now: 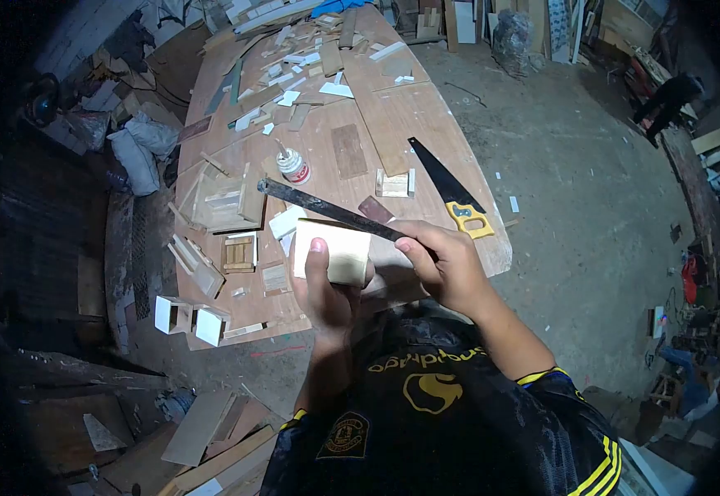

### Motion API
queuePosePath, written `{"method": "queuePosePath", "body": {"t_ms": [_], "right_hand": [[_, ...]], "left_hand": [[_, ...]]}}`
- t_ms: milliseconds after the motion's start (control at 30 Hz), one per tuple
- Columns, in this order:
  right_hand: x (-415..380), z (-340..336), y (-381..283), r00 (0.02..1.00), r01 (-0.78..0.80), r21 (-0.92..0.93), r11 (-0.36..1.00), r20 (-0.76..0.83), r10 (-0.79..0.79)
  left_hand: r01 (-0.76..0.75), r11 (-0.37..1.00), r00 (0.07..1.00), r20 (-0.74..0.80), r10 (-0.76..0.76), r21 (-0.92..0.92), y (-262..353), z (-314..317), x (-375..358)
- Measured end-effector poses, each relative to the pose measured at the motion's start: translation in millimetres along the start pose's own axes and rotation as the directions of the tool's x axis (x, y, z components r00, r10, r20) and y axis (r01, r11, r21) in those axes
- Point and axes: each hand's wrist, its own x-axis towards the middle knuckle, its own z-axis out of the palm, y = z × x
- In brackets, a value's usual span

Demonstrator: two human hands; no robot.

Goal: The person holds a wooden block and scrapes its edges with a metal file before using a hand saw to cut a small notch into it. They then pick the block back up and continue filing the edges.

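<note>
Left hand: the hand (327, 302) is closed around a pale block (343, 255), thumb pressed on the near face, holding it over the near part of the surface (492, 252)
Right hand: the hand (449, 258) is closed on one end of a long dark bar (319, 202), which slants across the block's upper edge; whether they touch, I cannot tell
Risk at the block: it looks supported by one grip alone, so a hard push from the bar could twist it loose or chip its edge
Risk at the thumb: it lies near the bar's path, so a slip could scrape it
Glue bottle: the open-looking bottle (296, 168) stands beyond the bar with a stick in its mouth; a wide swing could tip it
Saw: the yellow-handled saw (438, 178) lies near the right edge, where a sleeve or elbow might catch it
Surface: wooden frame pieces (232, 198) sit left, offcuts (290, 78) scatter toward the far end
Room: grey floor (550, 165), white sacks (139, 149) at left, a bent-over person (670, 99) well apart at right
</note>
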Motion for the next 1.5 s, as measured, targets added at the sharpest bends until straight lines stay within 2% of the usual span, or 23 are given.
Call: {"method": "queuePosePath", "body": {"t_ms": [33,133,233,367,433,567,633,767,833,867,933,1067,1167,1233,1267,1333,1367,1433,1500], "right_hand": [[1,4,-2,0.996,0.063,-0.002,0.998,-0.055,-0.063],[2,9,-12,0.997,0.078,-0.078,0.994,-0.006,-0.079],[-1,19,-11,0.994,0.106,-0.082,0.991,-0.017,-0.108],[-4,26,-14,0.996,0.09,-0.096,0.991,-0.005,-0.091],[-4,30,-15,0.994,0.078,-0.123,0.989,-0.068,-0.087],[-1,34,-22,0.994,0.074,-0.143,0.987,-0.071,-0.085],[0,36,-24,0.993,0.089,-0.137,0.987,-0.069,-0.099],[-4,31,-24,0.998,0.044,-0.136,0.99,-0.045,-0.051],[-6,31,-25,0.998,0.008,-0.111,0.994,-0.058,-0.014],[-7,30,-25,0.998,0.005,-0.113,0.994,-0.062,-0.012],[-8,30,-24,0.993,-0.1,-0.076,0.992,-0.064,0.095],[-10,33,-19,0.991,-0.091,-0.09,0.992,-0.102,0.082],[-11,30,-23,0.991,-0.133,-0.058,0.989,-0.043,0.131],[-13,27,-24,0.974,-0.224,-0.053,0.973,0.035,0.226],[-14,29,-23,0.973,-0.224,-0.055,0.973,0.035,0.226],[-17,35,-19,0.97,-0.243,-0.046,0.969,0.009,0.244],[-16,36,-20,0.97,-0.24,-0.046,0.97,0.012,0.241],[-14,40,-21,0.963,-0.268,-0.049,0.962,0.013,0.269],[-15,46,-16,0.973,-0.231,-0.025,0.973,0.005,0.232]], "left_hand": [[0.01,1.0,1.0,-0.01,-0.01,-0.011,2,-1,1],[0.012,0.999,1.0,-0.01,-0.012,-0.046,9,-3,2],[0.034,0.997,0.998,0.063,-0.029,-0.075,10,-22,6],[0.031,0.997,0.998,0.057,-0.027,-0.074,14,-26,6],[0.052,0.999,0.998,0.027,-0.052,-0.002,13,-28,6],[0.023,0.997,0.997,-0.075,-0.017,0.072,11,-30,7],[0.059,0.995,0.998,-0.011,-0.06,-0.079,12,-34,9],[0.072,0.994,0.996,-0.044,-0.076,-0.081,-2,-38,11],[-0.047,0.999,0.999,-0.022,0.047,0.001,-9,-40,13],[-0.043,0.999,0.999,-0.018,0.043,0.001,-11,-38,13],[-0.08,0.994,0.994,-0.075,0.086,0.076,-12,-31,14],[-0.088,0.986,0.994,-0.053,0.096,0.145,-17,-38,21],[-0.162,0.969,0.984,-0.042,0.173,0.186,-24,-44,21],[-0.125,0.977,0.981,-0.125,0.147,0.172,-27,-44,20],[-0.124,0.978,0.981,-0.124,0.146,0.17,-27,-42,21],[-0.27,0.947,0.953,-0.094,0.289,0.175,-18,-30,23],[-0.273,0.946,0.951,-0.097,0.292,0.175,-11,-19,23],[-0.303,0.951,0.953,-0.007,0.303,-0.061,1,1,22],[-0.3,0.948,0.952,0.027,0.304,-0.103,-3,-5,26]]}}
